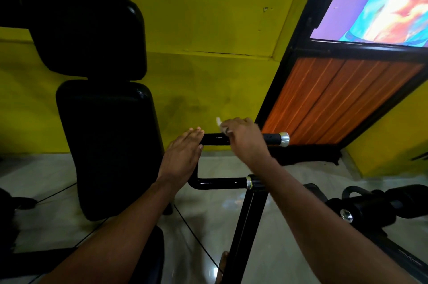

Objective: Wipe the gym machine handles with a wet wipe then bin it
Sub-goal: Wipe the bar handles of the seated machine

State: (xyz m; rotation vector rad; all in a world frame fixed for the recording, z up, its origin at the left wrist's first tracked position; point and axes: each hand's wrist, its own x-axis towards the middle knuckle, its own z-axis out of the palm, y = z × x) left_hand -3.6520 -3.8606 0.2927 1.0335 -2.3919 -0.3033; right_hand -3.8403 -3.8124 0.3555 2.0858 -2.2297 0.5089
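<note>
A black machine handle [214,139] with a silver end cap runs level across the middle of the view. My right hand [245,139] is curled over the handle and holds a white wet wipe [220,123], of which only a small corner sticks up past my fingers. My left hand [183,155] lies flat with straight fingers on the handle's left end, at the bend of the bar. A lower black bar [220,183] joins the handle to the upright frame.
A black padded seat back [108,144] and headrest [88,31] stand at the left against a yellow wall. An orange panelled door [335,100] is at the right. Black rollers [370,207] lie low right on the pale tiled floor. Thin cables cross the floor.
</note>
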